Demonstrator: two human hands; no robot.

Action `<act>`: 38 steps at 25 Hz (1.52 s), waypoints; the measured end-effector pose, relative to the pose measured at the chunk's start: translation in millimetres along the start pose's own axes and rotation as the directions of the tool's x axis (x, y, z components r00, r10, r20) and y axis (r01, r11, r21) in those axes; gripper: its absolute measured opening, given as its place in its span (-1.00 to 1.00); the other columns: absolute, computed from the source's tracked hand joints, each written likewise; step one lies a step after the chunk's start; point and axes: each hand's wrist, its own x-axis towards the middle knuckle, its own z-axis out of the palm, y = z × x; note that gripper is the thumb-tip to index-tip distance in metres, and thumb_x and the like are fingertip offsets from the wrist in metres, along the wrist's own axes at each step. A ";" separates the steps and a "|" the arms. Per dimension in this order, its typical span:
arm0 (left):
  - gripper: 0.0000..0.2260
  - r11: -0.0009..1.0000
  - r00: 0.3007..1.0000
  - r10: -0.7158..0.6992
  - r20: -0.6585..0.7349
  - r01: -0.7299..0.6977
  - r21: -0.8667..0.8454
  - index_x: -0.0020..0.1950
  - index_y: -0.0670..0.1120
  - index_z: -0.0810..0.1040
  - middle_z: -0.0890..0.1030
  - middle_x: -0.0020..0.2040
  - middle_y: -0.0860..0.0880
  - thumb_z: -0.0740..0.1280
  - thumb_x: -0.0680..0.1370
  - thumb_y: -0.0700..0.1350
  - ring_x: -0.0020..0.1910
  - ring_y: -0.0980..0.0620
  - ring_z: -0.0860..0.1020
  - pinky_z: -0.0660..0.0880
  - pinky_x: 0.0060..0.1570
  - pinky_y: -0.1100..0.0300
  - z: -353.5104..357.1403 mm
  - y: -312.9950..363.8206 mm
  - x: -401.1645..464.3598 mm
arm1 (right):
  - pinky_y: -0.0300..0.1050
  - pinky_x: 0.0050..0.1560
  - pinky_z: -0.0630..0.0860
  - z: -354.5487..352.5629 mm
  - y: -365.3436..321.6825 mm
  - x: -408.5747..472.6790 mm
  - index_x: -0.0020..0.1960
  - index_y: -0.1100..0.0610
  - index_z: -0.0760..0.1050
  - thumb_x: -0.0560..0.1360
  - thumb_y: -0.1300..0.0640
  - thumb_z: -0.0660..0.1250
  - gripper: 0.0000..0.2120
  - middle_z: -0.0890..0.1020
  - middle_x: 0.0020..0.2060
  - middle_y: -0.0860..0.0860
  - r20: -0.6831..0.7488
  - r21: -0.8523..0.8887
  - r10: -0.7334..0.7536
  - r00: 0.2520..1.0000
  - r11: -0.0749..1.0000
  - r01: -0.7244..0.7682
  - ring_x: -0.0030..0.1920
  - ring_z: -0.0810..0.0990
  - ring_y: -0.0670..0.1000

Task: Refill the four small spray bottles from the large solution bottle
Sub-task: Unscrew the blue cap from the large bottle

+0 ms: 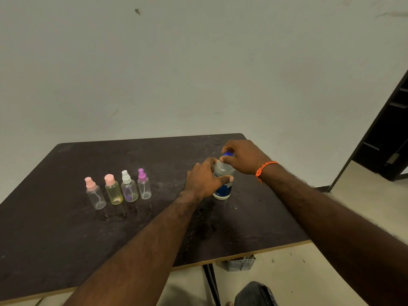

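Observation:
The large solution bottle (223,188), translucent with a blue and white label, stands upright on the dark table (66,239) right of centre. My left hand (204,180) grips its body from the left. My right hand (242,156) pinches its blue cap (227,154) from above. To the left stands a row of small bottles: a clear one with a pink sprayer (95,194), a yellowish one with a pink cap (113,189), a clear one with a white sprayer (129,187) and a clear one with a purple sprayer (144,184). All have their tops on.
A plain wall rises behind the table. A dark doorway (384,133) opens at the right. A grey perforated basket (240,263) sits on the floor under the table's near right edge, beside a black table leg (212,283).

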 end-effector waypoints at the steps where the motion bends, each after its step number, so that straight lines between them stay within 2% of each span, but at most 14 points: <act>1: -0.38 1.000 1.000 0.004 0.002 -0.004 0.006 0.35 0.07 0.47 0.66 0.22 0.07 0.54 0.41 0.31 0.20 -0.02 0.62 0.58 0.25 -0.15 0.2 0.2 0.7 | -0.12 0.07 0.50 0.3 0.0 1.0 0.16 0.04 0.57 0.54 0.05 0.39 -0.80 0.64 0.10 0.01 0.026 -0.001 -0.016 1.000 1.000 0.016 0.03 0.55 -0.02; 5: -0.37 1.000 1.000 0.003 0.007 -0.003 -0.019 0.38 0.06 0.47 0.66 0.24 0.07 0.54 0.42 0.30 0.20 -0.02 0.63 0.59 0.25 -0.14 1.1 -1.2 1.7 | -0.04 0.19 0.53 -5.5 -8.2 2.1 0.12 0.02 0.64 0.49 0.35 0.30 -0.66 0.62 0.18 0.00 0.162 -0.040 -0.064 0.985 0.997 0.071 0.13 0.54 0.01; 7: -0.38 1.000 1.000 0.002 0.004 -0.002 -0.024 0.36 0.07 0.48 0.66 0.22 0.08 0.54 0.41 0.30 0.18 -0.01 0.63 0.59 0.24 -0.14 1.8 -2.2 1.9 | -0.03 0.19 0.54 -5.5 -9.5 0.5 0.12 0.03 0.64 0.47 0.40 0.29 -0.62 0.63 0.17 0.00 0.145 -0.017 -0.082 0.986 0.996 0.085 0.15 0.55 0.03; 11: -0.40 1.000 1.000 0.014 -0.009 -0.014 -0.012 0.34 0.08 0.49 0.66 0.20 0.09 0.54 0.41 0.30 0.16 0.01 0.62 0.58 0.24 -0.11 1.0 -2.8 1.7 | -0.26 0.05 0.48 -8.8 8.3 -11.0 0.14 0.00 0.64 0.49 0.28 0.34 -0.71 0.61 0.05 -0.13 -0.075 0.221 -0.022 0.997 0.975 0.038 0.03 0.57 -0.09; 14: -0.40 0.999 0.999 0.034 -0.022 -0.034 0.004 0.30 0.12 0.51 0.65 0.13 0.13 0.51 0.37 0.37 0.14 0.00 0.61 0.56 0.22 -0.14 1.9 -4.8 1.1 | -0.31 -0.01 0.43 -8.8 36.4 -21.1 0.15 0.00 0.62 0.50 0.15 0.40 -0.77 0.61 0.04 -0.15 -0.222 0.347 0.123 0.967 0.937 -0.040 0.00 0.56 -0.14; 16: -0.36 0.999 0.999 0.033 -0.017 -0.033 0.002 0.28 0.13 0.51 0.63 0.10 0.17 0.47 0.32 0.42 0.14 0.00 0.61 0.56 0.23 -0.15 2.0 -4.7 0.6 | -0.24 0.07 0.44 1.2 60.9 -28.6 0.15 0.05 0.62 0.48 0.16 0.42 -0.75 0.64 0.07 -0.07 -0.174 0.312 0.229 0.958 0.935 -0.167 0.04 0.58 -0.07; 19: -0.30 0.999 0.999 0.037 -0.008 -0.037 -0.013 0.27 0.16 0.49 0.62 0.11 0.18 0.39 0.25 0.50 0.16 0.01 0.61 0.58 0.23 -0.16 2.6 -5.6 0.6 | -0.17 0.13 0.47 33.7 92.8 -44.4 0.18 0.09 0.62 0.45 0.15 0.46 -0.70 0.66 0.13 0.03 -0.001 0.099 0.328 0.945 0.940 -0.326 0.09 0.60 0.02; 22: -0.30 0.999 0.999 0.040 -0.010 -0.040 -0.018 0.30 0.16 0.49 0.64 0.18 0.14 0.41 0.28 0.49 0.16 0.02 0.61 0.58 0.24 -0.16 4.7 -7.7 1.7 | -0.12 0.18 0.50 64.4 105.4 -56.3 0.22 0.08 0.59 0.46 0.07 0.50 -0.65 0.65 0.14 0.02 0.127 0.009 0.375 0.918 0.925 -0.379 0.11 0.60 0.04; 25: -0.26 0.999 0.999 0.045 -0.010 -0.045 -0.027 0.31 0.17 0.49 0.64 0.22 0.15 0.39 0.25 0.52 0.16 0.05 0.60 0.57 0.26 -0.18 5.6 -9.1 1.6 | -0.06 0.24 0.52 72.8 107.3 -57.9 0.29 0.05 0.54 0.47 0.03 0.50 -0.58 0.63 0.21 0.04 0.140 0.034 0.410 0.901 0.908 -0.418 0.14 0.59 0.02; 28: -0.32 0.996 0.998 0.063 -0.016 -0.064 -0.061 0.26 0.22 0.49 0.63 0.17 0.21 0.42 0.23 0.50 0.14 0.10 0.61 0.58 0.26 -0.15 6.0 -12.4 0.8 | 0.11 0.37 0.44 68.9 102.0 -57.0 0.47 0.01 0.38 0.38 -0.10 0.56 -0.27 0.53 0.36 0.02 0.153 -0.024 0.385 0.910 0.922 -0.386 0.32 0.49 0.10; 31: -0.38 0.992 0.997 0.074 -0.004 -0.074 -0.106 0.22 0.29 0.46 0.61 0.11 0.25 0.48 0.24 0.46 0.10 0.14 0.63 0.61 0.23 -0.08 6.4 -16.1 4.4 | 0.27 0.42 0.31 63.6 85.6 -53.9 0.54 -0.07 0.21 0.29 -0.18 0.59 -0.06 0.48 0.40 -0.08 0.161 0.040 0.229 0.960 0.970 -0.238 0.42 0.39 0.08; 34: -0.43 0.986 0.993 0.113 0.017 -0.110 -0.122 0.29 0.20 0.52 0.64 0.15 0.23 0.55 0.35 0.33 0.12 0.13 0.64 0.61 0.24 -0.09 8.1 -19.2 14.6 | 0.12 0.39 0.40 68.2 65.5 -42.9 0.52 -0.01 0.22 0.31 -0.04 0.61 -0.10 0.52 0.35 -0.01 0.124 0.269 0.105 0.987 0.953 -0.136 0.33 0.49 0.04; 36: -0.48 0.981 0.989 0.148 0.020 -0.144 -0.128 0.30 0.20 0.55 0.68 0.14 0.21 0.54 0.39 0.27 0.10 0.13 0.65 0.61 0.22 -0.10 11.0 -18.7 25.4 | 0.04 0.31 0.50 74.4 57.8 -32.4 0.46 0.04 0.29 0.36 0.04 0.58 -0.23 0.56 0.29 0.03 0.051 0.376 0.134 0.990 0.916 -0.144 0.25 0.56 0.05; 38: -0.49 0.982 0.988 0.151 0.009 -0.149 -0.115 0.29 0.27 0.53 0.69 0.11 0.24 0.48 0.37 0.32 0.10 0.14 0.66 0.59 0.22 -0.14 15.8 -16.8 36.8 | 0.04 0.27 0.54 79.2 59.7 -22.4 0.43 0.04 0.32 0.39 0.05 0.55 -0.31 0.59 0.26 0.03 0.003 0.425 0.190 0.982 0.889 -0.173 0.21 0.59 0.06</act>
